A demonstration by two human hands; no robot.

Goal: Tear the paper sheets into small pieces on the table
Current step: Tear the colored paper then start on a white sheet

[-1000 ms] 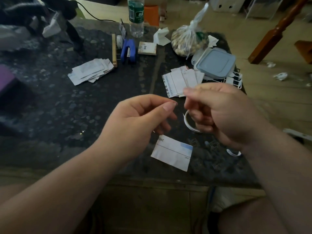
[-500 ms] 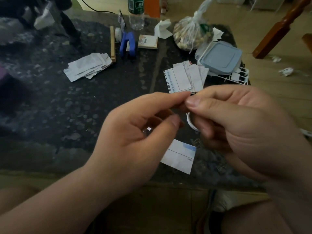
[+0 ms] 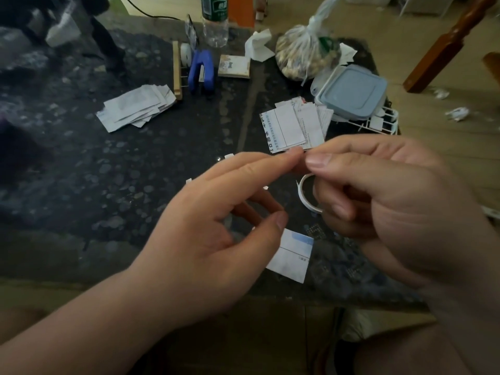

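Below the grey-lidded square plastic box (image 3: 351, 90), the right hand (image 3: 392, 201) curls its fingers round a thin curled white paper strip (image 3: 301, 196). Down-left of the box, the left hand (image 3: 205, 239) is spread, holding nothing. Further below the box, a white blue-cornered paper piece (image 3: 290, 255) lies on the dark speckled table (image 3: 135, 171).

Beyond my left grip (image 3: 216, 234) I see a blue stapler (image 3: 202, 70) and a bottle (image 3: 215, 25); beyond my right grip (image 3: 392, 196), a knotted bag (image 3: 300, 56) beside a grey-lidded container (image 3: 351, 92).

Counting two hands (image 3: 205, 239) (image 3: 384, 190), two paper stacks (image 3: 138, 109) (image 3: 295, 125), one loose paper piece (image 3: 292, 255), one curled strip (image 3: 304, 197), one bottle (image 3: 215, 23), one stapler (image 3: 203, 69), one lidded container (image 3: 351, 90).
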